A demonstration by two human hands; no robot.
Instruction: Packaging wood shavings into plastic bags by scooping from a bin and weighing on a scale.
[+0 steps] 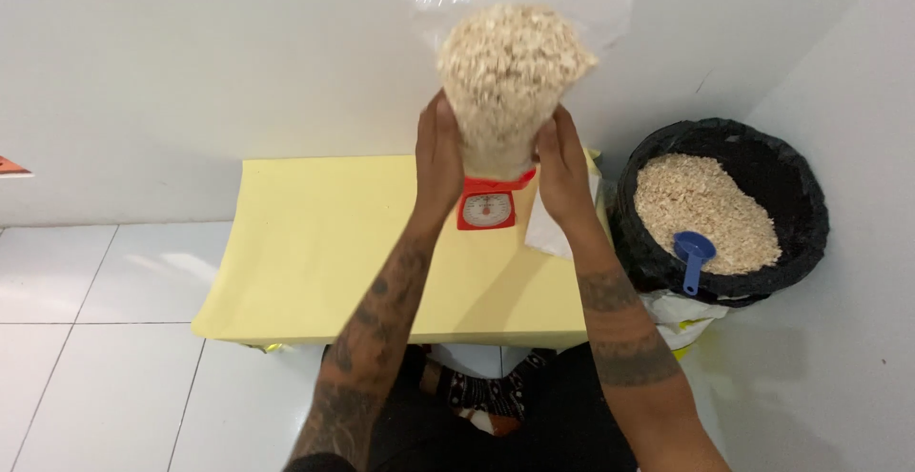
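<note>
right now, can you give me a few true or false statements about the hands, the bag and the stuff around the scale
1. Both hands hold the clear bag of flakes, the left hand and the right hand on either side. True.
2. The bag lies flat on the yellow table. False: it is held upright over the red scale.
3. The blue scoop sits in the black-lined container of flakes. True.
4. The container stands to the left of the table. False: it stands to the right, by the wall.
5. The scale is green. False: it is red with a round dial.
</note>
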